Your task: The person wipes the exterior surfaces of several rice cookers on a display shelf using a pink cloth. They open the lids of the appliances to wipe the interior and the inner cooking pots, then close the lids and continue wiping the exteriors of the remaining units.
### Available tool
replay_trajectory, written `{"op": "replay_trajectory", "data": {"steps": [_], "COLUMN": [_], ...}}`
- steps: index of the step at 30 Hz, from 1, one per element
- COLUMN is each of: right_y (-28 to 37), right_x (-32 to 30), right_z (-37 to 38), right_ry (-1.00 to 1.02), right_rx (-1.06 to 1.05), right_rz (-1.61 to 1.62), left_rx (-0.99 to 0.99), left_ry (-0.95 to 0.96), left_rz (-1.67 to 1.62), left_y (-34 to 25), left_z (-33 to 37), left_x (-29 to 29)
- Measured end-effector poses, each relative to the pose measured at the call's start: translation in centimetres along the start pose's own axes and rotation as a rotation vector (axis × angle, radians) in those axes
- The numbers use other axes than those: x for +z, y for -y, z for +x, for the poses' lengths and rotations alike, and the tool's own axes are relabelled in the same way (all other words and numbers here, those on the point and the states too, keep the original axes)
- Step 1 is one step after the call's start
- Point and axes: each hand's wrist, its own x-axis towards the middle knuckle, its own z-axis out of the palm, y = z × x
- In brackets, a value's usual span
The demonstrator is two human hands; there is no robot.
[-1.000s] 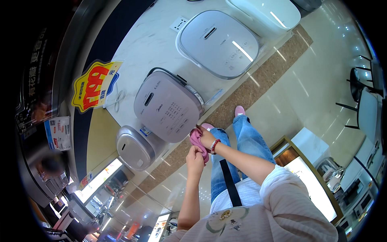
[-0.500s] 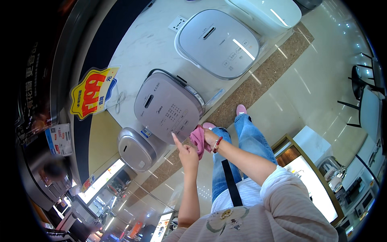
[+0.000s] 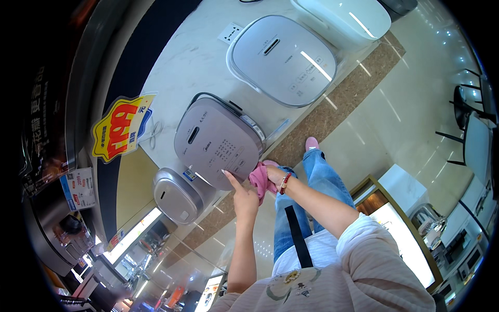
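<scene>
My left hand (image 3: 244, 199) has its index finger stretched out, the tip at the lower edge of the button panel on a grey-mauve rice cooker (image 3: 208, 130). Its other fingers are partly curled, and nothing shows in them. Close beside it, my right hand (image 3: 274, 177), with red beads at the wrist, grips a bunched pink cloth (image 3: 258, 178) near the cooker's front corner. Some of the right fingers are hidden by the cloth. The cooker's lid is down, and a dark handle lies along its far side.
A larger pale grey cooker (image 3: 283, 57) and a white appliance (image 3: 348, 18) stand farther along the marble counter (image 3: 176, 57). A smaller silver cooker (image 3: 176, 195) sits at the left. Nearby are a yellow price sign (image 3: 117, 130), a white cable (image 3: 154, 130) and a wall socket (image 3: 230, 33).
My left index fingertip stays by the lower panel edge while the hand shifts slightly right and down. My right hand and the cloth move slightly to the right.
</scene>
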Motion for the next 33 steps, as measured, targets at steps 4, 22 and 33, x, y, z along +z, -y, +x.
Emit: {"op": "replay_trajectory", "data": {"steps": [4, 22, 33], "right_y": [-0.3, -0.8, -1.4], "right_x": [-0.7, -0.5, 12.1], "right_z": [0.6, 0.8, -5.1], "right_ry": [-0.045, -0.059, 0.007], "right_rx": [0.021, -0.025, -0.088], "right_rz": [-0.011, -0.062, -0.618], "left_rx": [-0.004, 0.082, 0.196], "left_ry": [0.004, -0.345, -0.47], "left_rz": [0.022, -0.273, -0.452], "left_y": [-0.3, -6.2, -8.3], "left_z": [0.0, -2.6, 0.2], "left_x": [0.1, -9.7, -17.1]}}
